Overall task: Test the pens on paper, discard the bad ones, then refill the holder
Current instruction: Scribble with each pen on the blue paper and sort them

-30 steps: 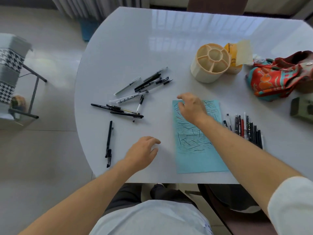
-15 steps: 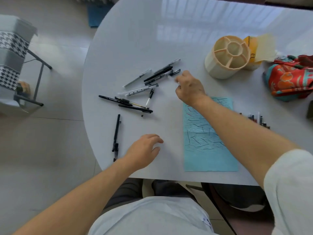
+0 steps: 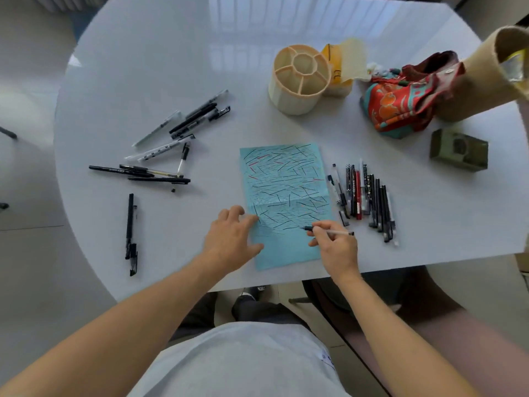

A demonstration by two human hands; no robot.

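Note:
A blue sheet of paper (image 3: 286,196) covered in short pen strokes lies on the white table (image 3: 286,24). My right hand (image 3: 336,246) pinches a clear pen (image 3: 333,232) with its tip on the lower part of the sheet. My left hand (image 3: 232,239) lies flat, its fingers pressing the paper's left edge. Several loose pens (image 3: 177,138) are scattered to the left, and a single black pen (image 3: 130,224) lies apart near the table's left edge. A neat row of pens (image 3: 363,196) sits right of the paper. The cream divided holder (image 3: 299,78) stands empty behind it.
A yellow box (image 3: 336,70) stands behind the holder. A red patterned cloth bag (image 3: 400,101), a tan cardboard tube (image 3: 486,70) and a dark green box (image 3: 459,150) occupy the right side. The table's front edge runs just below my hands.
My right hand took a pen from the left pile and brought it back onto the paper. My left hand moved right onto the sheet's edge. The camera view shifted.

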